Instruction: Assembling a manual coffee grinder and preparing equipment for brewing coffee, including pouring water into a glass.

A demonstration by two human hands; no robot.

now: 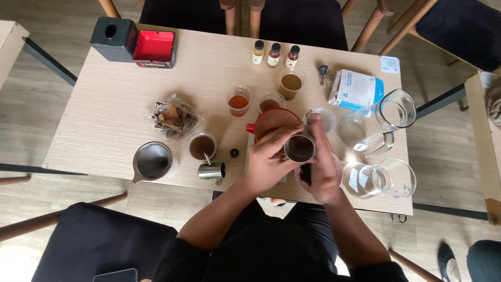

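Left hand (269,162): wrapped around the metal cup (299,148), fingers clamped on its side.
Right hand (323,167): pressed flat against the cup's other side, closed on it with the left.
Cup: small steel cylinder, dark inside, tilted over the red dripper (271,122); held above the worktop (104,109), mid-front.
Progress: seemingly mid-pour; several plastic cups (239,101) already hold brown liquid, two glass jugs (389,112) look unfilled.
Left to do: judged, emptying the cup.
Nearby: steel strainer (152,161), small pitcher (212,171), filter pack (356,89), three little bottles (275,54).
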